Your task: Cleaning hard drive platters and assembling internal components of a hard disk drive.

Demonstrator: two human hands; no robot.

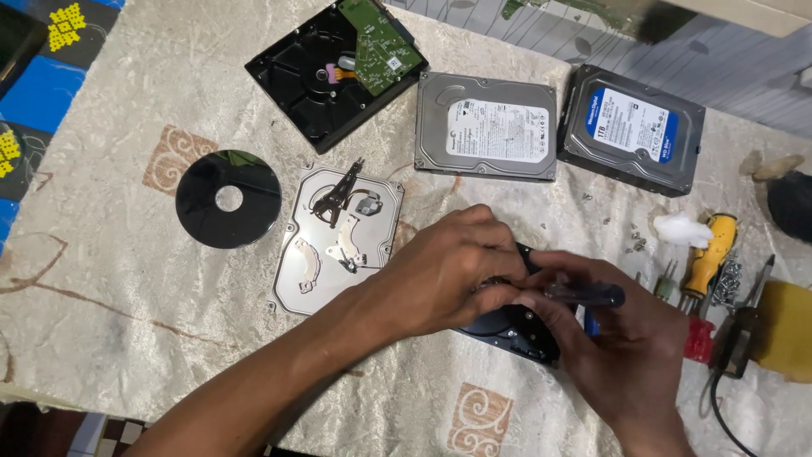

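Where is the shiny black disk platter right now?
In the head view, the platter lies flat on the cloth at the left, just left of the silver drive cover and below the opened black drive.

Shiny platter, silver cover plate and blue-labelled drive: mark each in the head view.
Platter [203, 216]: head view, on the dark ring left of its centre hole.
Cover plate [292, 288]: head view, on bare metal at its lower left.
Blue-labelled drive [630, 123]: head view, on its label.
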